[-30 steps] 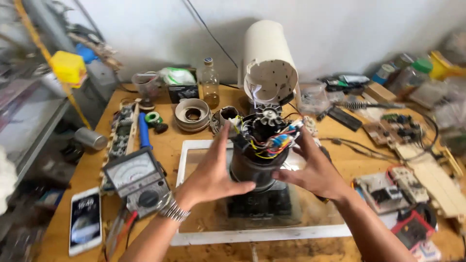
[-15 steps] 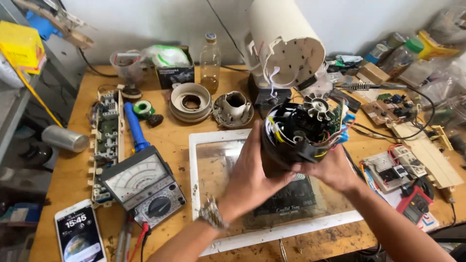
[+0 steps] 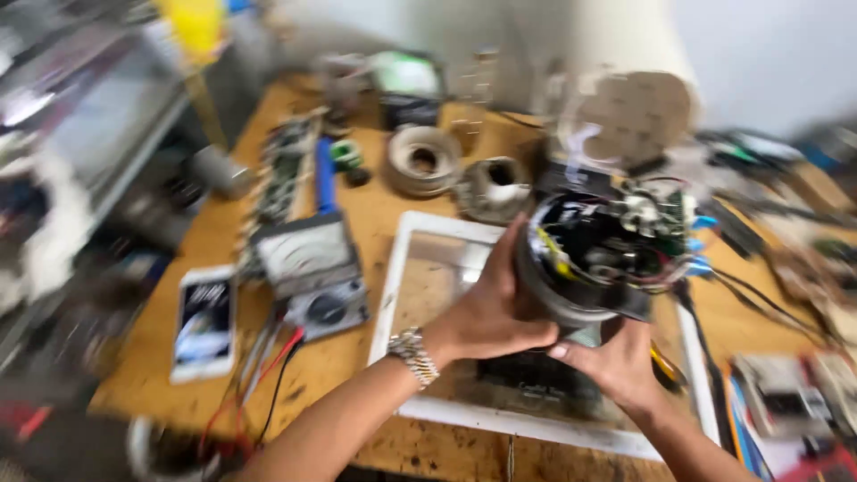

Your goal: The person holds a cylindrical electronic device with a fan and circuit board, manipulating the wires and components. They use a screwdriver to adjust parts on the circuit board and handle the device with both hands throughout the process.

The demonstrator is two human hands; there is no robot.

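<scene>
A round black device housing [image 3: 600,259], open on top and full of coloured wires and small circuit parts, is lifted above a white-framed glass panel [image 3: 406,268]. My left hand [image 3: 489,308], with a metal watch at the wrist, grips the housing's left side. My right hand [image 3: 616,364] supports it from below, fingers curled under its base. The housing is tilted toward the camera. The whole view is blurred by motion.
On the wooden bench lie an analogue multimeter [image 3: 308,268] with red and black leads, a phone [image 3: 205,321], a blue-handled tool [image 3: 325,174], wire spools [image 3: 421,161], a large white cylinder [image 3: 625,80] behind, and circuit boards [image 3: 786,384] at the right.
Both hands have lifted and tilted the housing toward the camera, and the right hand has slid underneath it. The camera has swung, blurring the view.
</scene>
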